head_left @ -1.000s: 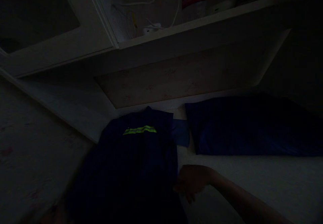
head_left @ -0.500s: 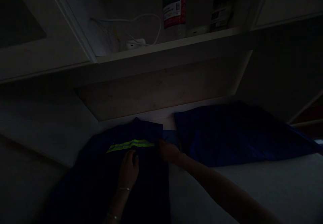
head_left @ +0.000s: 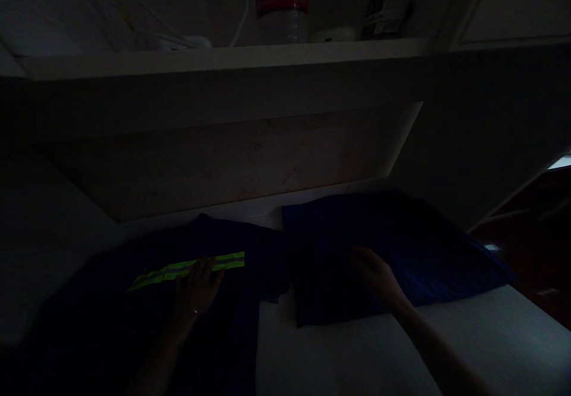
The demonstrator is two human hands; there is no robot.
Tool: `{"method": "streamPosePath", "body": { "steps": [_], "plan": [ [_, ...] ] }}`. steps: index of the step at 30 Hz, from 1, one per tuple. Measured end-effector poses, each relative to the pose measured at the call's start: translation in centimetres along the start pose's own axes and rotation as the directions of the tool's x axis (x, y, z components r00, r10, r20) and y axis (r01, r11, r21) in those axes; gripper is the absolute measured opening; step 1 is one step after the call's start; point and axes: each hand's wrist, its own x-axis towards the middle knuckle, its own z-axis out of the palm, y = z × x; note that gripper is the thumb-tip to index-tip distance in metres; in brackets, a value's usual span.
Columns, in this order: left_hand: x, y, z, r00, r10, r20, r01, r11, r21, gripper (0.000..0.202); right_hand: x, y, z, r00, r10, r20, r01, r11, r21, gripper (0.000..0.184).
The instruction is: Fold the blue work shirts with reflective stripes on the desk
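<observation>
Dk blue jacket (head_left: 147,307), at approx. 7 o'clock, lies spread on the pale surface (head_left: 348,360) — yellow-green band (head_left: 229,260) face up. L hand (head_left: 198,286), 8 o'clock, over the band; fingers slightly apart, no grip seen. R hand (head_left: 377,274), 4 o'clock, at second blue cloth (head_left: 414,253); fingers partly curled, but whether they pinch fabric, can't tell — light v. poor. Jacket flap (head_left: 272,265), approx. 6 o'clock, adjoins the cloth's L edge; overlap unclear. Shelf (head_left: 223,60) w/ bottle (head_left: 283,3) at 12 o'clock, not involved. Done, as far as seen: jacket laid out, cloth set beside it. Outstanding, in my judgement: jacket's uneven upper edge, slight rumpling nr cloth's R end; anything further not determinable.
</observation>
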Motion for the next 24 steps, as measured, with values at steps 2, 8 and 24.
{"method": "streamPosePath", "body": {
  "steps": [2, 8, 24],
  "plan": [
    [1.1, -0.6, 0.0, 0.999, -0.027, 0.016, 0.027, 0.999, 0.029, 0.063, 3.5, 2.1, -3.0, 0.986, -0.04, -0.164, -0.004, 0.966, -0.26, 0.05],
    [1.7, 2.2, -2.7, 0.998, -0.041, 0.039, 0.037, 0.994, 0.101, 0.051, 9.3, 7.6, -8.1, 0.886, 0.179, -0.428, -0.418, 0.71, -0.568, 0.055],
    [-3.1, 25.6, -3.7, 0.992, 0.124, -0.015, -0.121, 0.916, -0.381, 0.026, 8.5, 11.3, -9.5, 0.83, 0.039, -0.556, -0.18, 0.963, -0.201, 0.047]
  ]
}}
